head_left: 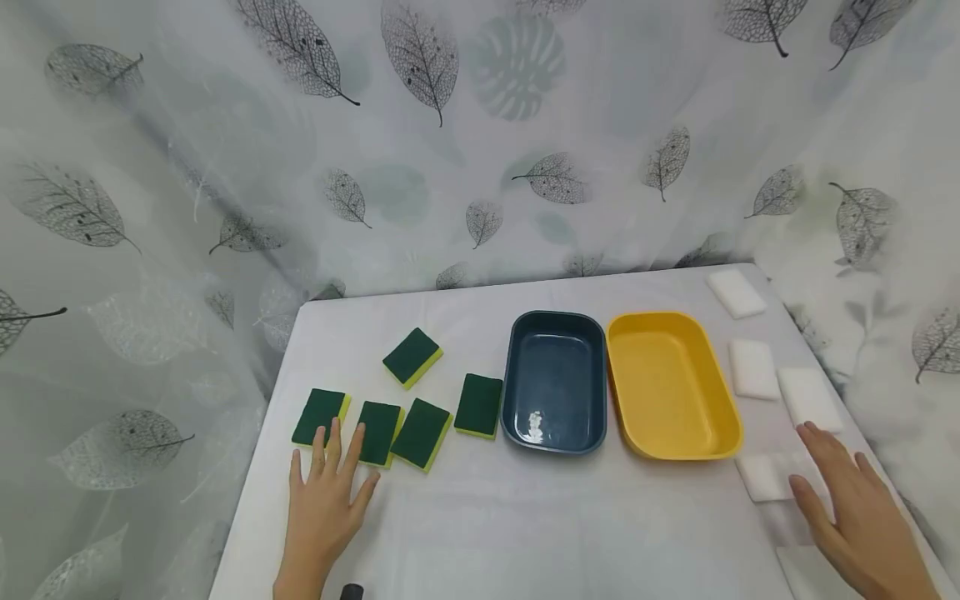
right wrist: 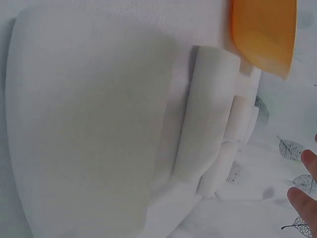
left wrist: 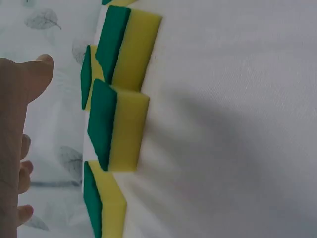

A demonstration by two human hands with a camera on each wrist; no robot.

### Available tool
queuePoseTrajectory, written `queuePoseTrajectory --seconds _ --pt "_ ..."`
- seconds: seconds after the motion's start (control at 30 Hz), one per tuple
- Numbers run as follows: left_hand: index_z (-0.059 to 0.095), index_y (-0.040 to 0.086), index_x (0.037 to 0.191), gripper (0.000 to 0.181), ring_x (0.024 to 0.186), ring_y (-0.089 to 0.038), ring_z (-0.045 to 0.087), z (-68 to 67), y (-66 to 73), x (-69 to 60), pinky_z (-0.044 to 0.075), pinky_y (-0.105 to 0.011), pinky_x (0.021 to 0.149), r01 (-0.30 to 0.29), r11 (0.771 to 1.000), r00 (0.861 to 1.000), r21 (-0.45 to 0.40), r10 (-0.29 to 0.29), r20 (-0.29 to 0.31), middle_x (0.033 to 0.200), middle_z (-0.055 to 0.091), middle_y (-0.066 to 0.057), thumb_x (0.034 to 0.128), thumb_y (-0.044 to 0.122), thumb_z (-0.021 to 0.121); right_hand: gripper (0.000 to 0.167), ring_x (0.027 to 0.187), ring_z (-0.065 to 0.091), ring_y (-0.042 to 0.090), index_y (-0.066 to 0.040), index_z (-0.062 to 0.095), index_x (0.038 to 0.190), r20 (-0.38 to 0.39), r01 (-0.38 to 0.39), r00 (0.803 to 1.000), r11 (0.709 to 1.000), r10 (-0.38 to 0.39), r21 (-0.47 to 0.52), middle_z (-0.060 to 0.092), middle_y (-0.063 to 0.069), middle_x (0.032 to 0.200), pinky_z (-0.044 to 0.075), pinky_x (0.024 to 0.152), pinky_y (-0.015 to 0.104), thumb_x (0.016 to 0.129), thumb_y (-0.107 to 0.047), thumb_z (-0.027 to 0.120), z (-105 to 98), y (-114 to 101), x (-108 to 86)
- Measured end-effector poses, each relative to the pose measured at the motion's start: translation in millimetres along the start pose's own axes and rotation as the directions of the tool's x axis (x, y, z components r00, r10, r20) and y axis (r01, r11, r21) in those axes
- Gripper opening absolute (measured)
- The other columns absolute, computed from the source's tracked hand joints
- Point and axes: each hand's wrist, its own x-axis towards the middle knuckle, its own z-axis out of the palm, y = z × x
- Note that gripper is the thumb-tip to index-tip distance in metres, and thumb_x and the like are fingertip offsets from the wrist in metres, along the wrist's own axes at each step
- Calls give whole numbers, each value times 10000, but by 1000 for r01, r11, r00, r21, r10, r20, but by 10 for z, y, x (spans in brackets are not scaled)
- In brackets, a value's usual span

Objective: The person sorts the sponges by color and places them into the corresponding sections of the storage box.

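Note:
My left hand (head_left: pixel 322 504), fingers spread, hovers at the near left with nothing in its grip. Its fingertips overlap two sponges in the head view: a far-left sponge (head_left: pixel 318 412) and the sponge (head_left: pixel 378 429) beside it. These are green scouring sponges with yellow undersides; the left wrist view shows one sponge (left wrist: pixel 126 131) side-on. On the right, my right hand (head_left: pixel 862 517) holds nothing, its fingers extended over several white sponge-like blocks. The nearest, a white block (right wrist: pixel 89 119), looms large in the right wrist view; another white block (head_left: pixel 810 398) lies just beyond the fingertips.
A dark blue tray (head_left: pixel 555 443) and a yellow tray (head_left: pixel 678 446) stand side by side past the table's middle. Three more green sponges lie between the left hand and the blue tray, including one sponge (head_left: pixel 478 404) close to its side. A leaf-patterned curtain (head_left: pixel 480 167) surrounds the white table (head_left: pixel 555 525).

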Motion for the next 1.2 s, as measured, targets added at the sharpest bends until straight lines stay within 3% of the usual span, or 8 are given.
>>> queuePoseTrajectory --seconds 0.2,0.33,0.43,0.5,0.6,0.73,0.87,1.2 --pt "450 221 1596 808 1385 -442 561 108 193 14 346 -715 1124 -57 998 993 -36 53 -102 1566 523 -209 883 405 783 626 1363 400 639 -184 223 1679 42 -167 986 982 164 93 358 302 1630 201 1224 703 1114 -271 478 115 -91 37" --pt "523 197 1548 765 1265 -415 647 204 298 2 448 -646 1052 -42 996 991 -79 32 -131 1502 596 -190 869 388 818 611 1298 441 662 -218 220 1681 77 -256 966 956 247 143 395 334 1589 297 1077 784 1121 -289 455 184 -135 88" --pt "534 183 1537 770 1212 -405 648 275 384 17 503 -598 971 -24 994 991 -109 9 -135 1493 608 -178 861 393 834 596 1328 462 619 -232 269 1669 63 -276 961 943 269 187 461 328 1550 326 1174 667 1114 -281 479 231 -153 116" --pt "529 180 1540 784 1202 -400 641 317 441 34 526 -577 927 -10 991 991 -131 -8 -137 1495 606 -171 858 408 841 591 1327 496 577 -247 297 1661 51 -285 958 936 281 207 503 314 1525 380 1212 494 1107 -282 502 263 -165 136" --pt "530 173 1539 807 1197 -397 639 373 510 60 549 -550 873 11 987 989 -161 -35 -146 1497 601 -172 842 413 859 581 1410 572 260 -271 334 1646 48 -304 952 924 301 232 557 298 1485 406 1049 51 1099 -299 528 305 -174 177" --pt "547 163 1528 823 1192 -402 635 420 576 92 557 -516 816 43 983 986 -177 -69 -149 1505 589 -179 818 401 888 573 1176 431 -290 -251 355 1637 71 -336 941 899 330 282 585 317 1442 307 784 -92 1097 -332 529 343 -198 236" --pt "544 166 1530 836 1208 -399 613 435 632 115 546 -505 826 82 980 987 -180 -105 -120 1511 580 -181 811 403 900 600 988 306 -375 -212 344 1640 127 -391 920 852 370 348 527 316 1505 368 733 -71 1096 -394 518 384 -231 275" --pt "562 169 1509 791 1189 -400 557 504 715 154 458 -541 892 89 985 990 -151 -104 -98 1474 609 -194 829 416 881 627 1035 376 -338 -61 312 1634 196 -433 901 781 387 449 377 293 1629 450 778 -37 1118 -390 448 509 -281 330"
